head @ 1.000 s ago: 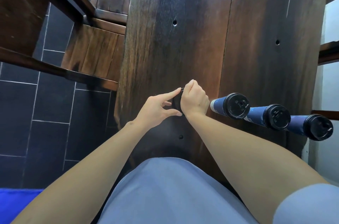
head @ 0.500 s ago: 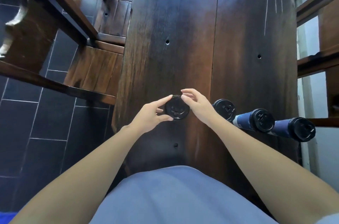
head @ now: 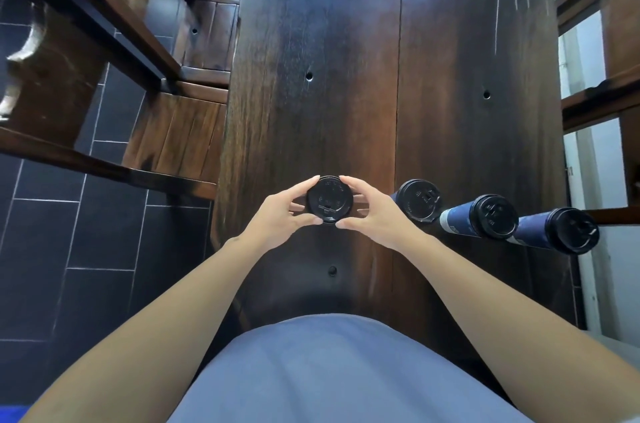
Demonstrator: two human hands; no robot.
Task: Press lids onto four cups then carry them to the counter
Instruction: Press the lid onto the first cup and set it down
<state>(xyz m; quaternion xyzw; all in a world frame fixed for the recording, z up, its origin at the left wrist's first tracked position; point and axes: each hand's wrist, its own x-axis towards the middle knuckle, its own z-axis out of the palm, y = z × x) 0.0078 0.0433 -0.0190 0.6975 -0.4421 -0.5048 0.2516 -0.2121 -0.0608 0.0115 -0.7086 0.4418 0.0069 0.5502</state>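
1. A long dark table is seen from above, running away from the person; its left edge borders a tiled floor and its right edge lies close to pale shelving.
2. Most of the tabletop beyond the hands is bare wood, marked only by small round holes and a seam down the middle.
3. A wooden bench stands just beside the table's left edge, leaving a narrow gap there.
4. Four cups are counted, each with a black lid, in a row near the person's end of the table.
5. The first cup is held between both hands over the middle of the table; only its lid is seen, the body being hidden below.
6. The left hand is clamped on the lid's left rim, with finger above and thumb below.
7. The right hand is clamped on the lid's right rim in the same manner.
8. The second cup stands just beside the right hand.
9. The third cup follows to the right, its blue side showing.
10. The fourth cup is placed at the table's right edge, with almost no room left beyond it.
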